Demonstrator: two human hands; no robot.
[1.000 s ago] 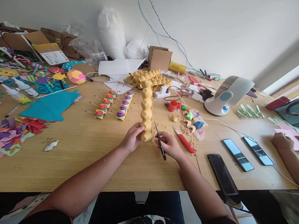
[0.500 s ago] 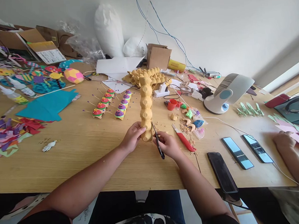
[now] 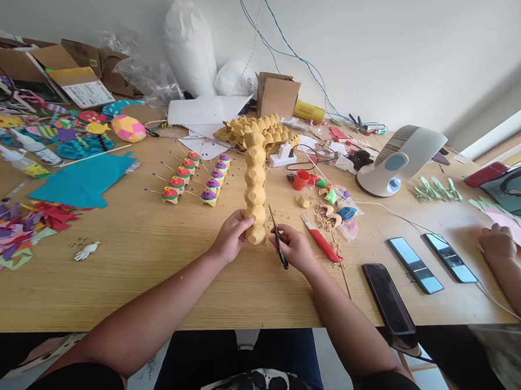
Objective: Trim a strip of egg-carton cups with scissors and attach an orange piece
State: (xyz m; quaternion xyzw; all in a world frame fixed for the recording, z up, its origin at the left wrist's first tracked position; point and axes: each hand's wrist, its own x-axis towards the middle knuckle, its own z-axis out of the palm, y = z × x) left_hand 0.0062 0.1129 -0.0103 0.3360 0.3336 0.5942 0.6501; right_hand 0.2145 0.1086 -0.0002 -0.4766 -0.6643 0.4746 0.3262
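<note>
My left hand [image 3: 233, 237] grips the near end of a yellow egg-carton strip [image 3: 255, 186], a single row of bumpy cups pointing away from me. Black-handled scissors [image 3: 279, 243] are in my right hand [image 3: 295, 248], just right of the strip's near end. Their blades look closed together and stand a small gap away from the carton. Left of the strip are two painted carton caterpillars, a red and green one [image 3: 181, 177] and a purple one [image 3: 216, 178], with pins stuck in them. More yellow egg carton [image 3: 266, 128] lies behind the strip.
A red-handled knife [image 3: 323, 243] lies right of my right hand, among shavings and modelling clay [image 3: 347, 213]. Phones [image 3: 388, 299] lie near the front edge. A white fan [image 3: 398, 161] stands farther back. At far right, another person's hand [image 3: 499, 240] is beside pink paper.
The scissors have moved slightly right, away from the strip's edge, and their blades now look closed. My left hand keeps its hold on the strip.
</note>
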